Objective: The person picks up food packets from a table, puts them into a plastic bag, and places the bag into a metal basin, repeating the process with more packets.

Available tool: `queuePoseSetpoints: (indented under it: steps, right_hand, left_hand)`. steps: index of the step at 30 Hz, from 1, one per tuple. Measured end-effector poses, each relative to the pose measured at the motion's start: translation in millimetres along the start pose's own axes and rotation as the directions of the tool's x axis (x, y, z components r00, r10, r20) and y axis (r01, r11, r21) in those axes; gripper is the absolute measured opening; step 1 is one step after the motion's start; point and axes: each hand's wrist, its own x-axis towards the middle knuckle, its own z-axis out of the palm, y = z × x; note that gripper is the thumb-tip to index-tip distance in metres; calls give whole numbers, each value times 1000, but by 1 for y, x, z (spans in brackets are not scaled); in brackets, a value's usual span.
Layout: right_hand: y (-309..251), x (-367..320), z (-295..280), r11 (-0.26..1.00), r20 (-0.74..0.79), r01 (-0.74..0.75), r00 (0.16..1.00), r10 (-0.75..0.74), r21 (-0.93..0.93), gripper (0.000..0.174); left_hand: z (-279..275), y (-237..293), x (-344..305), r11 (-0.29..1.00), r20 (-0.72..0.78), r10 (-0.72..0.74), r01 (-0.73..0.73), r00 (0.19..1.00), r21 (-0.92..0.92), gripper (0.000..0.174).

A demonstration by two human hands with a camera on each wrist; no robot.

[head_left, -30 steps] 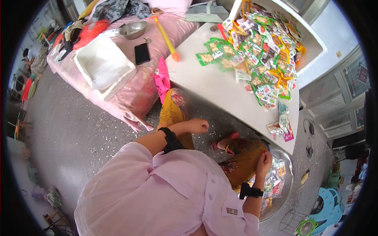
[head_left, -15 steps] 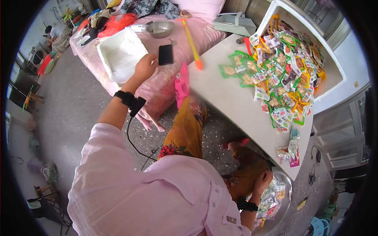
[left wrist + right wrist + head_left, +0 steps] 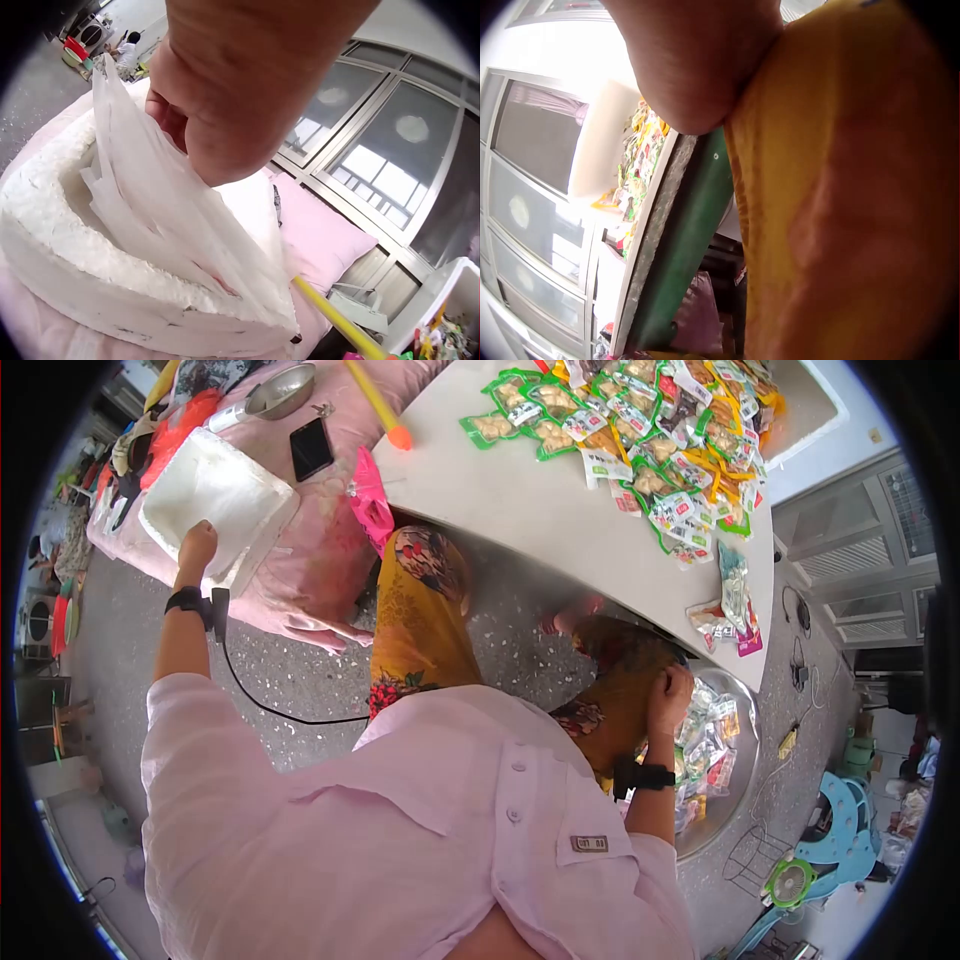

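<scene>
My left hand [image 3: 198, 544] is at the near edge of a white foam box [image 3: 152, 510] on the pink bed. In the left wrist view its fingers curl onto thin white plastic bags [image 3: 150, 180], which rise out of the box towards the hand. The fingertips are partly hidden behind the palm. My right hand [image 3: 670, 700] rests loosely on the knee in patterned mustard trousers [image 3: 615, 660]. It holds nothing, and the trouser cloth [image 3: 810, 187] fills much of the right wrist view.
A white table [image 3: 470, 480] bears a heap of snack packets [image 3: 650, 480], with a few packets [image 3: 735, 600] near its corner. A metal basin [image 3: 740, 790] of packets stands beside the right leg. On the bed lie a phone [image 3: 311, 449], a metal bowl [image 3: 282, 395] and a yellow stick [image 3: 375, 402].
My left hand has gone from above the lap out over the bed, then along to the foam box, where it holds the plastic bags. The right hand stays on the knee. The head view has shifted.
</scene>
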Motion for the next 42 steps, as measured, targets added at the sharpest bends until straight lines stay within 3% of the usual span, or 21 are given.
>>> queuePoseSetpoints:
  steps: [5,11,17,20,23,24,29,33,35,37,39,41,42]
  right_hand:
    - [13,-8,0,1000,-10,-26,1000,26,-8,10]
    - [4,-5,-2,999,-7,-44,999,44,-32,10]
    - [-1,-1,-2,1000,2,-15,1000,15,22,10]
    - [1,-1,-1,999,-9,3,1000,-3,39,9]
    - [-1,1,2,995,0,-24,1000,24,101,9]
    - [-2,2,1,991,3,-28,1000,28,132,8]
    - [-47,26,-2,960,33,-65,998,59,271,9]
    - [-104,46,20,724,63,-97,995,73,683,11]
    - [-142,59,22,522,211,-211,976,60,826,12]
    - [-170,69,22,303,540,-528,840,52,793,14]
    - [-196,78,25,81,630,-626,776,-35,775,17]
    - [-218,82,25,-94,713,-710,701,-7,697,18]
    - [-219,81,32,-91,713,-713,700,-32,696,18]
  left_hand:
    - [-1,-5,0,1000,-62,18,-20,998,-22,23]
    - [-31,15,-4,999,-285,-10,-4,959,-49,22]
    - [-74,89,-34,923,-491,-31,-163,870,-347,16]
    - [-80,131,-54,836,-477,-85,-198,875,-512,11]
    - [-77,162,-71,533,-388,-100,-280,916,-798,8]
    - [-80,175,-79,374,-244,-111,-188,963,-908,6]
    - [-84,231,-119,-51,-65,72,-61,995,-997,7]
    - [-78,281,-158,-253,107,264,175,959,-951,10]
    - [-66,301,-177,-189,157,388,244,908,-951,11]
    - [-55,325,-198,-79,156,428,208,890,-975,12]
    - [-37,343,-215,-10,136,480,161,866,-987,13]
    - [-13,359,-231,38,120,512,117,850,-992,13]
    - [-8,366,-236,61,109,525,90,844,-994,13]
